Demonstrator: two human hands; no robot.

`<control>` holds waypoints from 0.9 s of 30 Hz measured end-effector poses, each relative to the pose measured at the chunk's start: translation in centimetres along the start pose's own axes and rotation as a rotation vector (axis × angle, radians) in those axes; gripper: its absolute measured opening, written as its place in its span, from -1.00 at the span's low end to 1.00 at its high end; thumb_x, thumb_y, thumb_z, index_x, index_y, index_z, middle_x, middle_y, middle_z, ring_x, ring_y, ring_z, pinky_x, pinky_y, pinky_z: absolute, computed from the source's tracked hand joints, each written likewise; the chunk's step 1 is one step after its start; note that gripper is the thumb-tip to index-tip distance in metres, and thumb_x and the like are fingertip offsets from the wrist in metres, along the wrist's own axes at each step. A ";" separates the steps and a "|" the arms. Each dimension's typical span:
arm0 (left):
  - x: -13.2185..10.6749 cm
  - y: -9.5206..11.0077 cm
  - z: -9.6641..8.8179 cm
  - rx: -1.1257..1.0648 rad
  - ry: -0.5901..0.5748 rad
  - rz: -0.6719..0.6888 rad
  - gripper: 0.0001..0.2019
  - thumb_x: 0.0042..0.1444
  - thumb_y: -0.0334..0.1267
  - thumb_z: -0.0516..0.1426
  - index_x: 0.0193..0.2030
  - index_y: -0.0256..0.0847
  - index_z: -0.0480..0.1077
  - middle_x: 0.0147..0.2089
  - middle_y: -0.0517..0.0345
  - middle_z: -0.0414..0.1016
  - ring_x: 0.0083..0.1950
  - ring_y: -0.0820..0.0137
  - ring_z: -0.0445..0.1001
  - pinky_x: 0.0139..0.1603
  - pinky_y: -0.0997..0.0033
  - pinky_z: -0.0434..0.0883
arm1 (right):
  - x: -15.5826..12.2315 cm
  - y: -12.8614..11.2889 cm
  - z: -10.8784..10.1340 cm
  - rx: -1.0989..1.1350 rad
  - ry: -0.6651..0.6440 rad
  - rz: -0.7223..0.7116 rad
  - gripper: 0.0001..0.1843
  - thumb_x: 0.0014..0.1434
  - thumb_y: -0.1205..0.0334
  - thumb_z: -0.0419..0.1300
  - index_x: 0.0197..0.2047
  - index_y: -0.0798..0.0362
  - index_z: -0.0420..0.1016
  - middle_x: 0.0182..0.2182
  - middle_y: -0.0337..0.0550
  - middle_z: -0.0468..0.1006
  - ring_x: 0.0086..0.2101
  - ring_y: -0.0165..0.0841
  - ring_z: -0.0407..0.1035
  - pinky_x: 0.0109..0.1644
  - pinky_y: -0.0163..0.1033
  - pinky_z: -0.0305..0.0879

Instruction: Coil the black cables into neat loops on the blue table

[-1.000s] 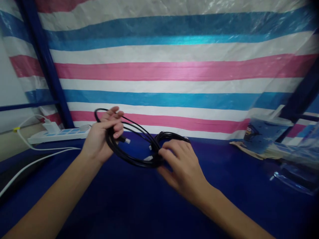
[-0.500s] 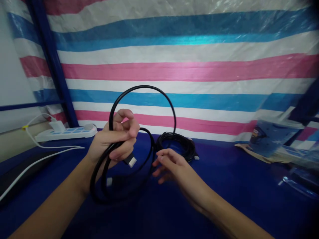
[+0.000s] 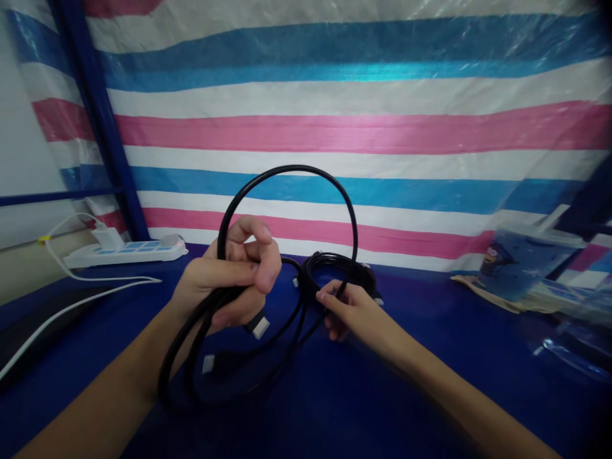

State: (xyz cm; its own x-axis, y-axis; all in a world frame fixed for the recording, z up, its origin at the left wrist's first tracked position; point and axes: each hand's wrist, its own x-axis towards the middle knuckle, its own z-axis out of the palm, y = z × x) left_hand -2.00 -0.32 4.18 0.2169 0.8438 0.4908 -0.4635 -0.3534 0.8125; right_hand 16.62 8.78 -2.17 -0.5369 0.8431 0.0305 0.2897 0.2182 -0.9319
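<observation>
A black cable point(image 3: 297, 168) with flat, silvery-ended plugs arches in a loop above the blue table. My left hand point(image 3: 239, 274) is closed round the gathered strands, and more loops hang below it. One plug point(image 3: 261, 326) pokes out just under those fingers; another plug point(image 3: 209, 364) dangles lower, near the tabletop. At the right side of the loop, my right hand point(image 3: 347, 306) pinches the same cable between thumb and fingers. Behind that hand lies a coiled black cable point(image 3: 329, 257), partly hidden by it.
On the left, a white power strip point(image 3: 138, 253) carries a plugged-in charger point(image 3: 109, 238) with a white cord point(image 3: 62, 319). A dark flat pad point(image 3: 48, 319) lies beneath the cord. At the right stands a plastic cup point(image 3: 514, 264) with a straw. A striped sheet point(image 3: 335, 134) hangs behind the table.
My right hand, open beside the cable before, has moved right and closed on it. The raised loop has widened to the right. My left hand keeps its grip and has shifted slightly right.
</observation>
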 end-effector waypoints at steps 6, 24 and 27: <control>0.6 -0.5 -0.4 0.093 -0.011 -0.046 -0.83 -0.02 -0.47 0.13 -0.27 -0.18 0.38 -0.46 0.24 0.44 -0.81 0.69 0.12 -0.81 0.68 0.03 | -0.3 -0.1 0.8 0.113 -0.078 0.032 -0.63 0.25 -0.10 -0.06 -0.35 0.05 0.21 -0.62 -0.28 0.34 -0.66 -0.45 0.29 -0.58 -0.34 0.18; -0.1 -2.6 2.7 -0.084 -0.197 -0.165 -0.79 0.19 -0.36 0.00 -0.14 -0.08 0.42 -0.27 0.14 0.45 -0.73 0.74 0.03 -0.71 0.62 -0.01 | -2.2 -1.8 0.8 -0.449 0.201 -0.606 -0.77 0.26 0.21 0.01 -0.13 0.09 0.44 -0.50 -0.21 0.48 -0.50 -0.40 0.36 -0.43 -0.30 0.17; 0.0 -3.5 3.0 0.041 -0.092 -0.203 -0.81 0.15 -0.36 0.07 -0.13 -0.11 0.42 -0.26 0.17 0.40 -0.68 0.74 0.11 -0.68 0.63 0.01 | -2.2 -1.2 1.0 -0.530 0.291 -0.746 -0.76 0.25 0.30 -0.04 -0.16 0.14 0.43 -0.50 -0.15 0.49 -0.53 -0.38 0.37 -0.48 -0.31 0.17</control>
State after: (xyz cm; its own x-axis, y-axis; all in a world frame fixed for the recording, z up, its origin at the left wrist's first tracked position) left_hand 2.24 -0.28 2.34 0.3804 0.8598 0.3406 -0.3676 -0.1974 0.9088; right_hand 16.66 6.23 -1.46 -0.5311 0.4702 0.7049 0.3117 0.8820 -0.3535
